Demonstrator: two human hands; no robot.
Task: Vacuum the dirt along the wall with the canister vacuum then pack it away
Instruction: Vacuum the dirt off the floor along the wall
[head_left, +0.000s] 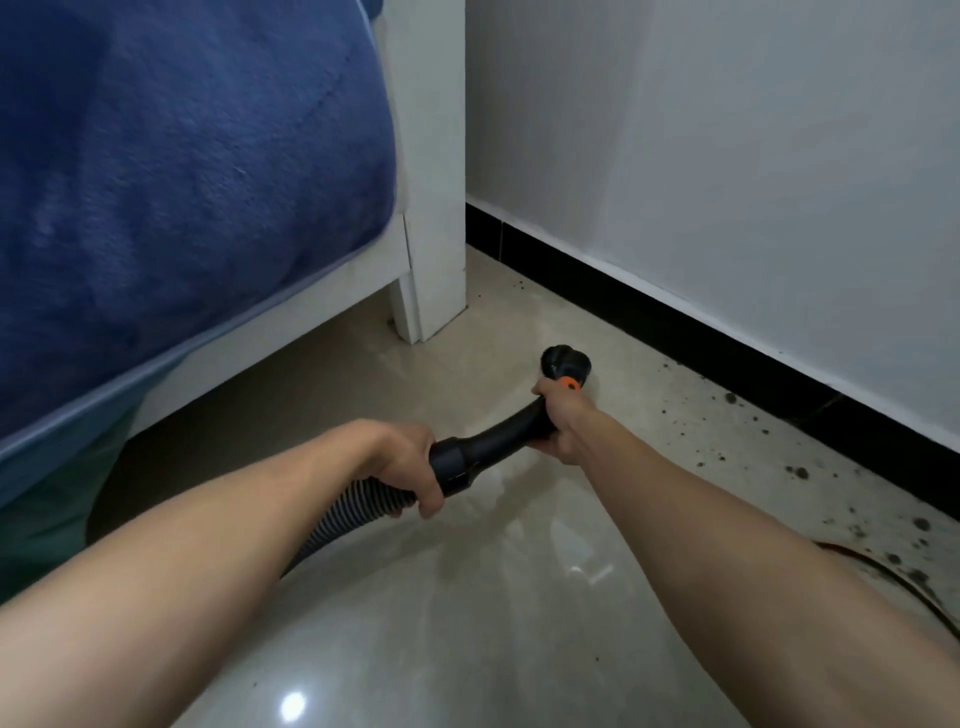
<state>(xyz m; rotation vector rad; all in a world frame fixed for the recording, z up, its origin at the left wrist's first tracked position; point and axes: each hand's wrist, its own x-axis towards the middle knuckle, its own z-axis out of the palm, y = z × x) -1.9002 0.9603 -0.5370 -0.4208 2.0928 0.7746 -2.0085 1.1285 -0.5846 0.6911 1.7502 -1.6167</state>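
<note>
Head view
Left grip (410, 467): wrapped round the ribbed hose (358, 501) right at its black cuff, near me.
Right grip (558, 421): clenched on the curved handle (498, 428), just behind the nozzle (566, 364).
Nozzle: low by the floor (467, 623), far of my hands, near the white bed leg (431, 234).
Dirt (800, 473): dark specks along the black skirting (675, 322), right of my arm.

White wall (727, 156), black skirting (675, 332), glossy beige floor (467, 623) — blue-covered bed (208, 156)
</note>
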